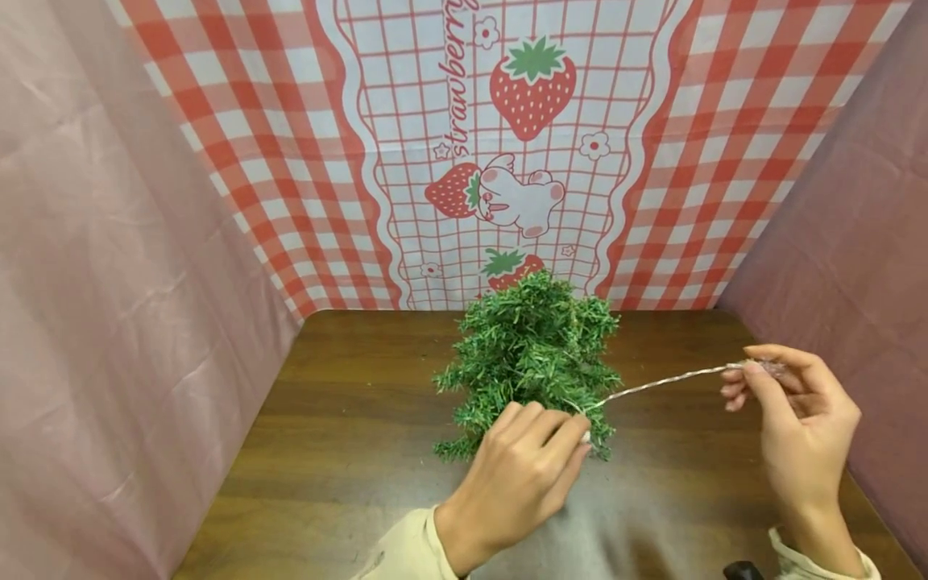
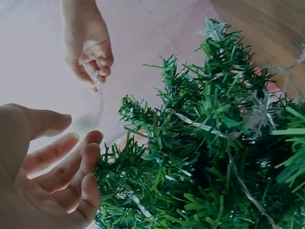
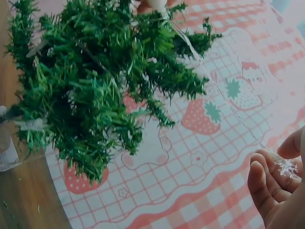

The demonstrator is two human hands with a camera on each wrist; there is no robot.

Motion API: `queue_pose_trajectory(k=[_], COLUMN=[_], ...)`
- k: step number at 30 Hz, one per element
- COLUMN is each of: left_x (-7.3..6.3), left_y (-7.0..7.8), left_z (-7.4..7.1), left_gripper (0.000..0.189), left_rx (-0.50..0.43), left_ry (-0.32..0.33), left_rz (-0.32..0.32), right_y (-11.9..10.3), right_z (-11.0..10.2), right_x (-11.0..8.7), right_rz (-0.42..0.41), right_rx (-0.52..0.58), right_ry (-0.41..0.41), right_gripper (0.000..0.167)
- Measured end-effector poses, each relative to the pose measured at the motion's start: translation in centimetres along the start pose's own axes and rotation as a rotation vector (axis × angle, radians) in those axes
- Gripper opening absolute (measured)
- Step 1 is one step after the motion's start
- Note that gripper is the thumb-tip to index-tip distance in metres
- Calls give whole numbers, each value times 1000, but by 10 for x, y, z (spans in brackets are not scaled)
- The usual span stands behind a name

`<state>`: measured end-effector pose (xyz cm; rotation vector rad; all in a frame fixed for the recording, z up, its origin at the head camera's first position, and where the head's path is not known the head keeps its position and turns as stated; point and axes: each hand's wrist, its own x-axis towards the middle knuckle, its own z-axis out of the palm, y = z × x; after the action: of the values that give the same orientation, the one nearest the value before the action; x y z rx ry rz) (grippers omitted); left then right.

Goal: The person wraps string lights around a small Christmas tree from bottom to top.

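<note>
A small artificial Christmas tree (image 1: 532,354) stands on the table. Around its branches runs a twisted clear cord (image 2: 200,125) bearing clear snowflakes (image 2: 261,113), like a snowflake light string. At the tree's front right, my left hand (image 1: 518,467) holds a small white piece (image 3: 157,4) between thumb and index finger; in the left wrist view that piece is lost in glare. Off to the right, my right hand (image 1: 812,427) pinches the cord near a snowflake (image 3: 287,168). Between the two hands the cord (image 1: 667,381) stretches nearly straight.
The brown wooden table (image 1: 312,451) ends at a red-checked strawberry cloth (image 1: 500,121) behind the tree. Pink curtains (image 1: 94,282) close off the sides. A dark object (image 1: 743,570) shows at the front edge near the right sleeve.
</note>
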<state>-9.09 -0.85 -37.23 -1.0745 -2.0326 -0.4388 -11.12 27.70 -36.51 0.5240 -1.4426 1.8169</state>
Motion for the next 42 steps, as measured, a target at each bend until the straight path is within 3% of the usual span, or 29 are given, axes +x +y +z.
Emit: queue_pose_trajectory(k=[4, 7, 10, 15, 19, 23, 28, 31, 34, 38, 42], left_x=[2, 2, 3, 14, 27, 36, 47, 56, 62, 66, 64], left_y=[0, -2, -6, -25, -52, -85, -128, -150, -168, -184, -194], left_z=[0, -1, -7, -25, -41, -48, -42, -35, -29, -18, -7], left_gripper=[16, 12, 10, 7, 7, 9, 14, 16, 17, 21, 24], left_rx=[23, -4, -68, -194, -309, -507, -868, -940, -944, -965, -972], left_ry=[-39, -28, 24, 174, 289, 332, 282, 216, 109, -27, -58], left_rz=[-21, 0, 48, 94, 29, -141, -450, -573, -640, -675, -697], right_y=[8, 14, 20, 29, 36, 44, 57, 66, 74, 81, 84], right_z=[-4, -6, -7, -9, -9, -8, -10, -11, -8, -1, 13], right_x=[8, 13, 19, 29, 36, 44, 54, 59, 64, 74, 85], right_rz=[-30, -27, -15, 7, 31, 102, 152, 154, 155, 147, 169], right_rx=[33, 71, 95, 128, 125, 130, 57, -16, -74, -107, -150], right_ry=[49, 103, 148, 183, 197, 215, 194, 153, 124, 95, 51], right_gripper=[20, 21, 23, 24, 24, 33, 36, 32, 28, 27, 26])
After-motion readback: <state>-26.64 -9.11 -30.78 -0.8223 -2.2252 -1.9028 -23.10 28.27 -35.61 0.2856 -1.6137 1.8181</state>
